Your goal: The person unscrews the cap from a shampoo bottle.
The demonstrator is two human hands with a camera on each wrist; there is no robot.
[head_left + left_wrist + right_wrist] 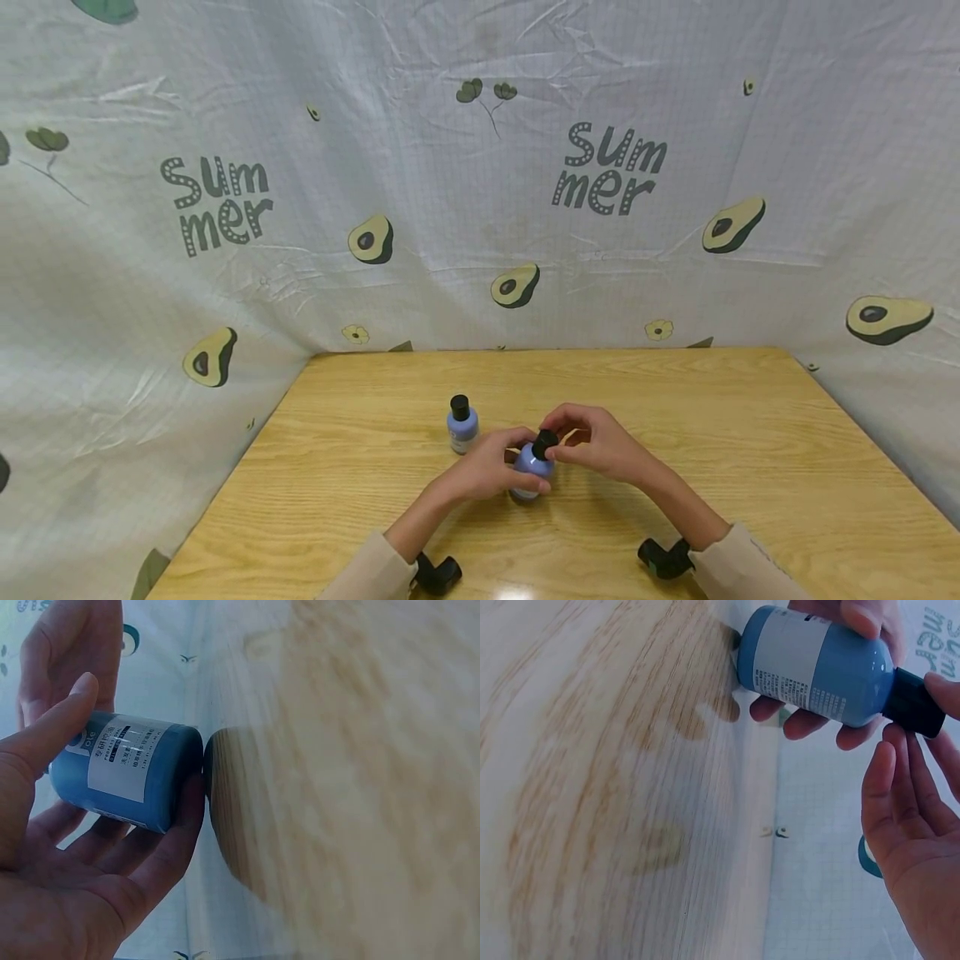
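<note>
A small blue bottle with a white label [791, 656] and a black cap is held between both hands, tilted, close over the table. My left hand [491, 465] grips the bottle's body, thumb on one side and fingers round the other. With thumb and fingertips, my right hand [600, 442] pinches the black cap [915, 703], which sits on the bottle's neck. Printed label text faces the left wrist camera on the bottle body [127, 761]. Beyond my left hand, a second blue bottle [462, 427] with a black cap stands upright on the table.
The wooden table [337, 467] reaches back to a white cloth [442, 167] printed with avocados and lettering, which hangs behind and at the sides. Black wrist devices sit under both forearms, one by the left sleeve [438, 575] and one by the right [663, 557].
</note>
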